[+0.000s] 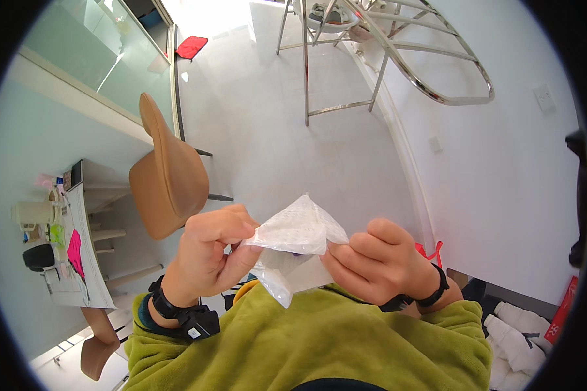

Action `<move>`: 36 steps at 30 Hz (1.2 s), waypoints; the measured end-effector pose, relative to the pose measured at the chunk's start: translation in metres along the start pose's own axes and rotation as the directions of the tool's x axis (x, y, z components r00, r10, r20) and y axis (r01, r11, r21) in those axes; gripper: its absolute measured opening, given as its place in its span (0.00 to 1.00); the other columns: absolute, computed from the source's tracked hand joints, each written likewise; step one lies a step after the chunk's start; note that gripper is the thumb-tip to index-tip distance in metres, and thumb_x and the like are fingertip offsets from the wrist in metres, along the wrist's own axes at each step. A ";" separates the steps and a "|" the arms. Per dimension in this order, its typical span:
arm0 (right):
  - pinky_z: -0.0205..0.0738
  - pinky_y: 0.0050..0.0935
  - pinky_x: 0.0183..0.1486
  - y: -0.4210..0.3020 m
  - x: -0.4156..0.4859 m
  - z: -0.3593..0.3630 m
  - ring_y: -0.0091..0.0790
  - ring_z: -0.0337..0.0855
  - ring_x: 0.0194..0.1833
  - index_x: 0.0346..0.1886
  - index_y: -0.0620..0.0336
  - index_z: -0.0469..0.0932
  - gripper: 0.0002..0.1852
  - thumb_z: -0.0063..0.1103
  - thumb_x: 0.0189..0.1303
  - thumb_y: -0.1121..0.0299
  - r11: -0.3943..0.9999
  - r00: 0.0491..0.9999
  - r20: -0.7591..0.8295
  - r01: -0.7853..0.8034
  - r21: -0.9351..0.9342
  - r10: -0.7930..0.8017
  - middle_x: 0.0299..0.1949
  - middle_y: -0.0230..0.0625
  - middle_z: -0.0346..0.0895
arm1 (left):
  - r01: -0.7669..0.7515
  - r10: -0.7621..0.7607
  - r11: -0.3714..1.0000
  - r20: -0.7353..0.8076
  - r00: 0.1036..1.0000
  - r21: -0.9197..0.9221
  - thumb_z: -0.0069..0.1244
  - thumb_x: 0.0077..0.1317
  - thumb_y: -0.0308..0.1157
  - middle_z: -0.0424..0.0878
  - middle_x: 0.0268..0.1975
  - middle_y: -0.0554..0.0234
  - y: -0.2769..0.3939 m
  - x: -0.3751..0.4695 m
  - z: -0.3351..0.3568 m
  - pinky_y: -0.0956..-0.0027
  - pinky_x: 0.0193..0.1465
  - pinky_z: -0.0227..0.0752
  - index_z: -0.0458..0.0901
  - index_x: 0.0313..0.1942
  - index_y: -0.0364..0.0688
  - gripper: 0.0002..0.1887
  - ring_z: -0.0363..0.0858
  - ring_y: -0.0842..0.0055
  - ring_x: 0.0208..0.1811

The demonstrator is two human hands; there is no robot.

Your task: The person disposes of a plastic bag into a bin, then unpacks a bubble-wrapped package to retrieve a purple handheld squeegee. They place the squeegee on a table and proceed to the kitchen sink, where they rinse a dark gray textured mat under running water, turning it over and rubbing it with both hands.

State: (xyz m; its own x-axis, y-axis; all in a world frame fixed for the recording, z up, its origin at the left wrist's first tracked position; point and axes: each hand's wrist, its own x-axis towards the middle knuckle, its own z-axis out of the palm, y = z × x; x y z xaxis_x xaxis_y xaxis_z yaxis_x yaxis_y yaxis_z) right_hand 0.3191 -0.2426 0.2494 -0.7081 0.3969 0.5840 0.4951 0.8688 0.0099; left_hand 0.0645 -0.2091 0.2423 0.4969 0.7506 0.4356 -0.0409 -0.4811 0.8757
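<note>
A white, crinkled plastic bag (301, 229) is between my two hands, in front of my green top. My left hand (215, 249) pinches its left edge between thumb and fingers. On the other side, my right hand (376, 261) grips the right edge with curled fingers. The bag's mouth gapes towards me, and a small dark purple spot shows inside; what it belongs to is hidden. Black bands circle both wrists, and the left one also carries a black device.
A tan chair (171, 185) stands to the left, beyond it a white table (90, 254) with a pitcher and small items. A metal rack (305, 73) stands ahead by the right wall. White cloth items (516, 337) lie at lower right. A red cloth item (192, 47) is on the floor.
</note>
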 end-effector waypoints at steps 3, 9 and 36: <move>0.56 0.27 0.31 0.001 0.004 -0.002 0.25 0.67 0.27 0.27 0.57 0.79 0.09 0.62 0.36 0.72 0.997 0.995 0.067 -0.065 -0.032 0.067 0.26 0.24 0.75 | 0.022 -0.023 0.963 0.001 1.000 -0.270 0.65 0.55 0.38 0.79 0.45 0.58 -0.022 -0.016 -0.004 0.70 0.39 0.66 0.64 0.56 0.37 0.33 0.72 0.75 0.36; 0.56 0.29 0.37 0.021 0.019 -0.004 0.27 0.70 0.31 0.25 0.51 0.79 0.07 0.64 0.37 0.70 0.981 0.983 0.034 -0.176 -0.080 0.179 0.20 0.20 0.71 | 0.435 -0.418 0.900 0.278 0.865 -0.001 0.74 0.39 0.49 0.64 0.65 0.57 -0.103 -0.057 0.001 0.58 0.66 0.56 0.41 0.72 0.41 0.67 0.63 0.67 0.65; 0.66 0.35 0.60 0.075 -0.125 0.120 0.43 0.74 0.56 0.56 0.62 0.74 0.21 0.53 0.63 0.61 0.463 0.528 0.828 -0.791 0.399 0.190 0.55 0.46 0.76 | 0.361 -0.525 0.839 0.435 0.732 0.406 0.63 0.40 0.41 0.84 0.29 0.50 -0.100 -0.028 -0.049 0.64 0.37 0.76 0.82 0.36 0.40 0.22 0.83 0.57 0.32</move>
State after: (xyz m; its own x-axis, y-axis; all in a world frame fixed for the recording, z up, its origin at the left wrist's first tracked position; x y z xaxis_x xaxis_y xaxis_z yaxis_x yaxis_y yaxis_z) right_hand 0.3840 -0.1914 0.0797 -0.6967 0.6196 -0.3616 0.5890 0.2063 -0.7813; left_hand 0.0117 -0.1601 0.1531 0.7619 0.6049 -0.2316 0.4971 -0.3168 0.8078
